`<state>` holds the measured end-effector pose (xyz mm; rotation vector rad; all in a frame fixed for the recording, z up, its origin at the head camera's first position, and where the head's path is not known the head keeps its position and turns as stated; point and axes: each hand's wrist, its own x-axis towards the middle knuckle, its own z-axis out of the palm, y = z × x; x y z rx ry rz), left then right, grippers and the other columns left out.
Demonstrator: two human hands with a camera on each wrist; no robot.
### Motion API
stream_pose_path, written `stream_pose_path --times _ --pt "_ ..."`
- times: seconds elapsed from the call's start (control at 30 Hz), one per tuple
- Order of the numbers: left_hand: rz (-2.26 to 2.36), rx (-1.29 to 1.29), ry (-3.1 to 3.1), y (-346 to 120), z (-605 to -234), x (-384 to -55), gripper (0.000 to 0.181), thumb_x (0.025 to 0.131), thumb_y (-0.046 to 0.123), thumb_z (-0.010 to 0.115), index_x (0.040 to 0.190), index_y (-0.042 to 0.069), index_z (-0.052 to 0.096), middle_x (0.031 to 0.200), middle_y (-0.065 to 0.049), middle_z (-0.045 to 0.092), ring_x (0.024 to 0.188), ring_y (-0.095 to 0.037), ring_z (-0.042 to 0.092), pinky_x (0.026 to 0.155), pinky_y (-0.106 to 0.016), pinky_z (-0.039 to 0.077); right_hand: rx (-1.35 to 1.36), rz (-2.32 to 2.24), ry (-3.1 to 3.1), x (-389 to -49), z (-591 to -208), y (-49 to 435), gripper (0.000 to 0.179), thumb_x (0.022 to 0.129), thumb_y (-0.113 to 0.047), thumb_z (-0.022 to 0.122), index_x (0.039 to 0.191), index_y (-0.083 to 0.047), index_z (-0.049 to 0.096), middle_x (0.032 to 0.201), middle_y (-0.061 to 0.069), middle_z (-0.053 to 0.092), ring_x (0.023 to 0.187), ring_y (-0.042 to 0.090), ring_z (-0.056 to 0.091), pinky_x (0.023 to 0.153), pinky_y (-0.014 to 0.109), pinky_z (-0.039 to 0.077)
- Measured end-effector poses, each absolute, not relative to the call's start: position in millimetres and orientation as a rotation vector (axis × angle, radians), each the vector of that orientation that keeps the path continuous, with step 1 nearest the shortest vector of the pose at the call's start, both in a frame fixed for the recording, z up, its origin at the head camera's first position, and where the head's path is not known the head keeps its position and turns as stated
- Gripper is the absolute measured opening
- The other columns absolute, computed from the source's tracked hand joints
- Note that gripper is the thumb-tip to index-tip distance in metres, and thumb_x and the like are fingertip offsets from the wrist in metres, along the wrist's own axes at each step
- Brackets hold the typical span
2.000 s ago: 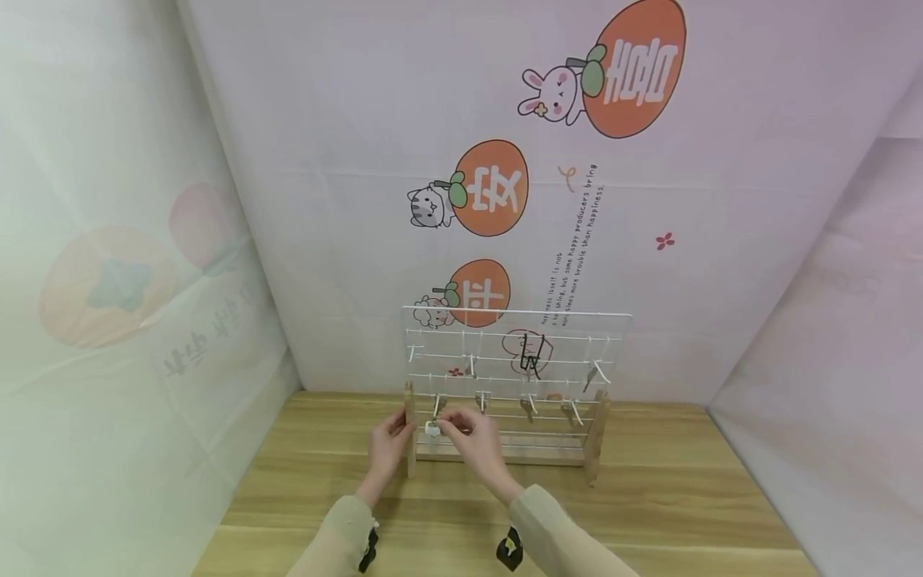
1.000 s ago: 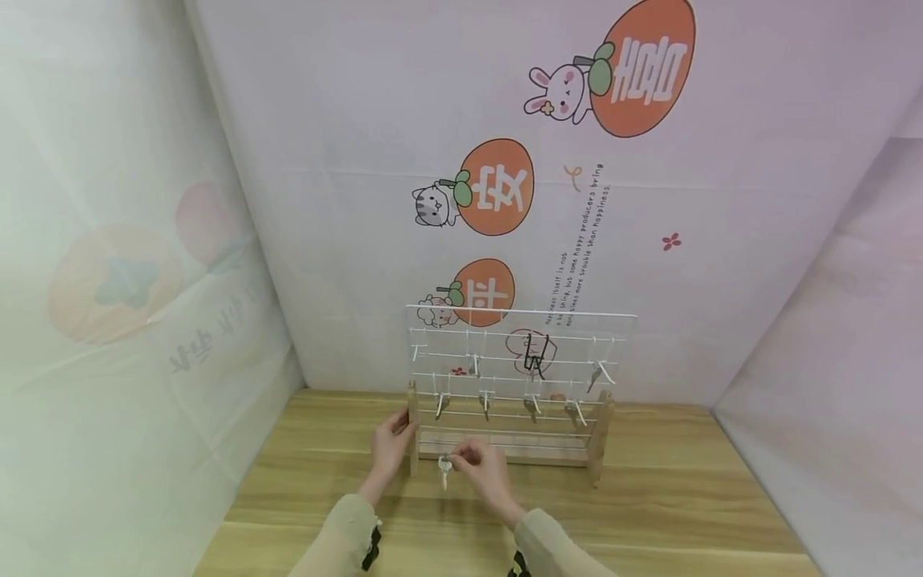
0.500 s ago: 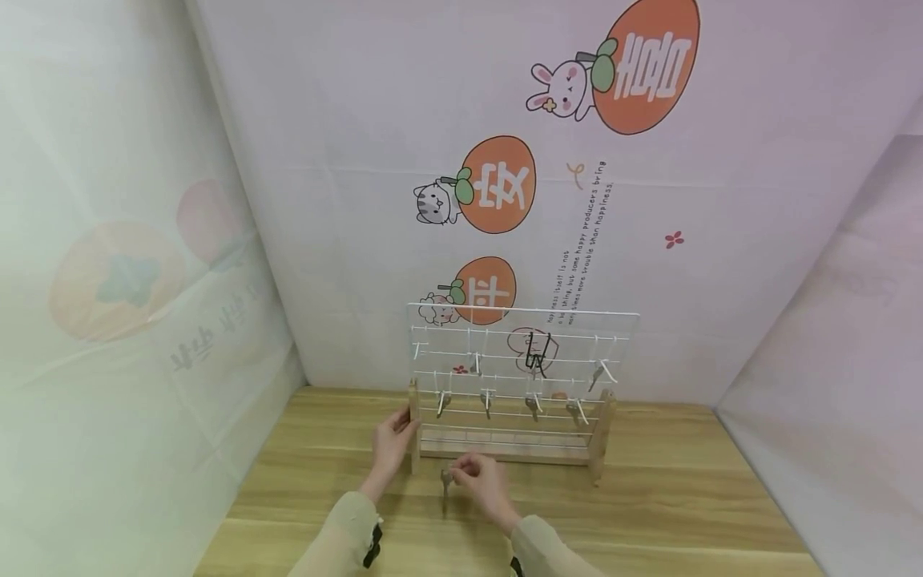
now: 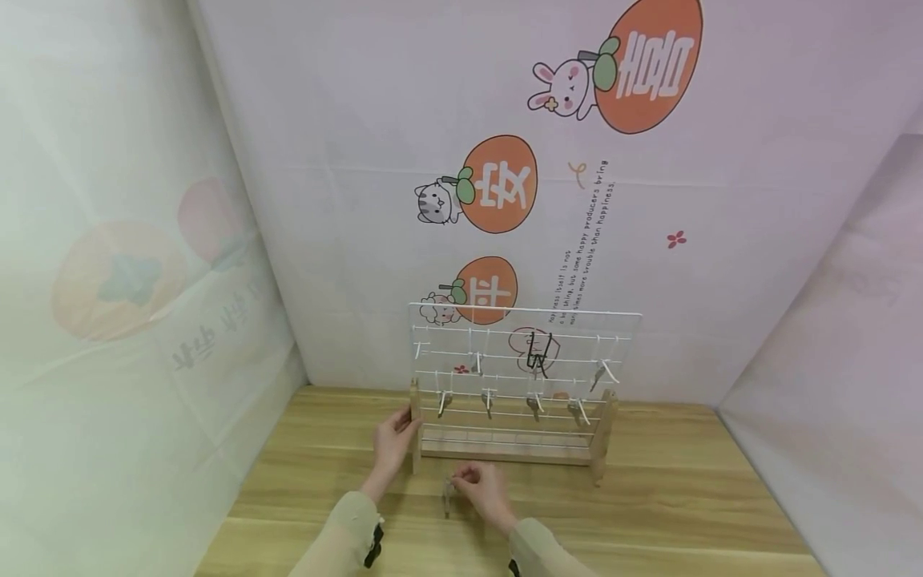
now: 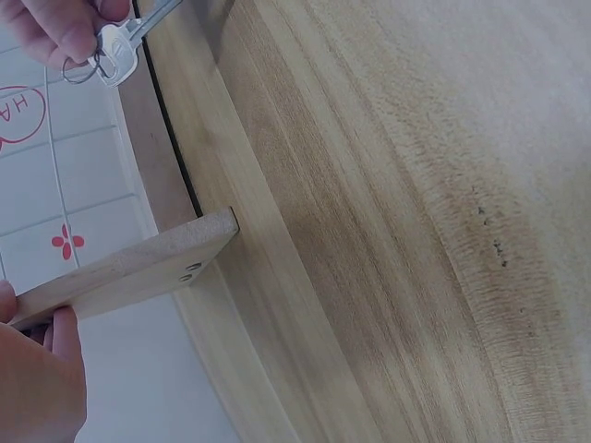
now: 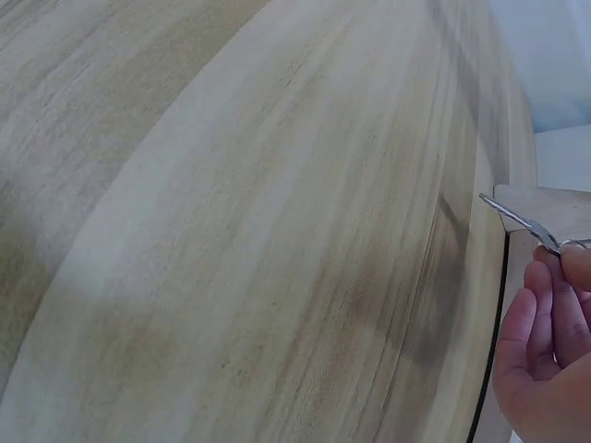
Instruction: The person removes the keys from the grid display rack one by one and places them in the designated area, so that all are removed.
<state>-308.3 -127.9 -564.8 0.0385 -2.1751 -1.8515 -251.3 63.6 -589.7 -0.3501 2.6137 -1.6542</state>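
While the left hand (image 4: 392, 443) grips the rack (image 4: 519, 456), the right hand (image 4: 486, 491) pinches a key (image 5: 132, 42)

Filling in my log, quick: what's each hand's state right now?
Left hand: closed, holding the wooden side post.
Right hand: closed, pinching a silvery key.
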Motion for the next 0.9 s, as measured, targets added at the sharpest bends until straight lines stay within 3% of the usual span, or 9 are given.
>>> stream_pose_path --times 0.9 --pt "-1.796 0.022 -2.184 -130.0 -571.8 -312.6 0.037 0.09 0.0 0.068 0.123 -0.014 0.06 0.122 -0.034 0.064 0.112 -0.045 0.066 0.092 -0.037 0.061 -0.385 -1.639 2.639 -259.0 -606.8 57.1 0.005 0.084 -0.001 0.072 0.086 0.002 0.069 0.081 0.01 0.072 0.068 0.001 0.059 0.054 0.011 0.049"
